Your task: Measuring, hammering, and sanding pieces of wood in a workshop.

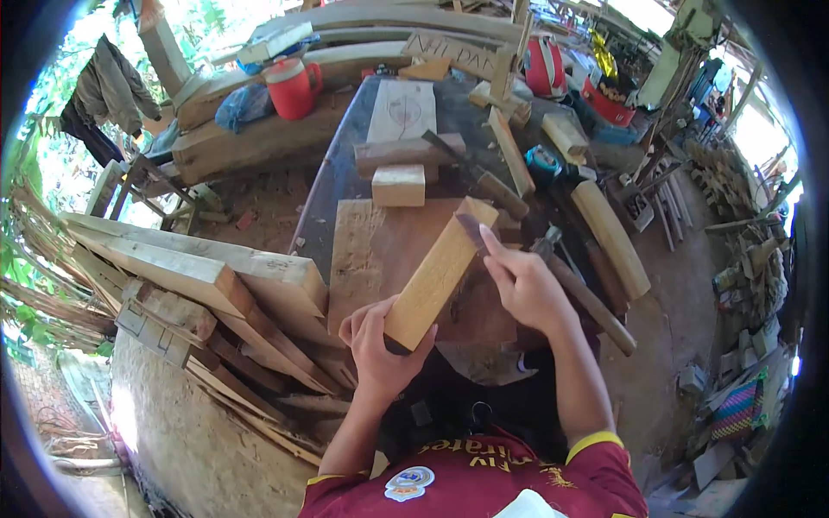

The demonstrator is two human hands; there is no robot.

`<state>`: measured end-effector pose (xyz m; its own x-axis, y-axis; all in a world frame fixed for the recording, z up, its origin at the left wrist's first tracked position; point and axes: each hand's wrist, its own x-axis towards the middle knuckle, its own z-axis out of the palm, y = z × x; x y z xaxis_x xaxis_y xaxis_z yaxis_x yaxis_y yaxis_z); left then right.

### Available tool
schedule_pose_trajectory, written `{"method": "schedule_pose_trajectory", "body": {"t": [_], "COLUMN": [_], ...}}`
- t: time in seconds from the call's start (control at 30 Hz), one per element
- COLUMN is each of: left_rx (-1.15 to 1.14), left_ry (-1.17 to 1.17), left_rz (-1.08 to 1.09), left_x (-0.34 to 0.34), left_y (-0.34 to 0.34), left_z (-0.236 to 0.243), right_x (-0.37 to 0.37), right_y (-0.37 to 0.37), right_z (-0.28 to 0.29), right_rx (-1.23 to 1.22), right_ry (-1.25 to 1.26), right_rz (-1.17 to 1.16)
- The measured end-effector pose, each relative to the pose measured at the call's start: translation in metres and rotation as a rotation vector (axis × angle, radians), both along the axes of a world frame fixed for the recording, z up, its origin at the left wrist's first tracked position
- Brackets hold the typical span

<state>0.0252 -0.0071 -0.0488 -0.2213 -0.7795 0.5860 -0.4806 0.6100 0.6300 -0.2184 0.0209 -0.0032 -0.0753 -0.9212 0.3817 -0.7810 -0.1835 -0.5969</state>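
Observation:
My left hand (380,354) wraps round the near end of a rectangular wooden block (440,274), which tilts up and away to the right. Against the block's far right edge, my right hand (528,289) holds a small dark flat piece (471,228), its index finger stretched along it. I cannot make out whether that piece is a blade or folded sandpaper. Under the block lies a brown wooden board (363,276) on the bench. Just beyond it, a short pale wood block (399,186) sits before a longer wooden bar (406,150).
The dark bench (332,177) carries a drawn-on plank (402,112), a long-handled tool (501,192) and a hammer (591,302). Thick timbers (190,268) lean at its left. A red jug (292,90) stands at the back left; a curved timber piece (611,237) lies right.

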Motion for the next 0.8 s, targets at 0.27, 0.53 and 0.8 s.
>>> {"method": "schedule_pose_trajectory", "body": {"t": [0.27, 0.53, 0.8], "left_rx": [0.092, -0.083, -0.885], "left_ry": [-0.043, 0.025, 0.430], "left_rz": [-0.100, -0.279, -0.277], "left_x": [0.011, 0.052, 0.065], "left_y": [0.002, -0.016, 0.016], "left_z": [0.002, 0.095, 0.223], "right_x": [0.013, 0.018, 0.014], "right_y": [0.039, 0.052, 0.049], "right_z": [0.007, 0.004, -0.002], "right_rx": [0.080, 0.042, 0.026], "right_ry": [-0.035, -0.107, -0.042], "right_rz": [-0.105, -0.091, -0.053]}}
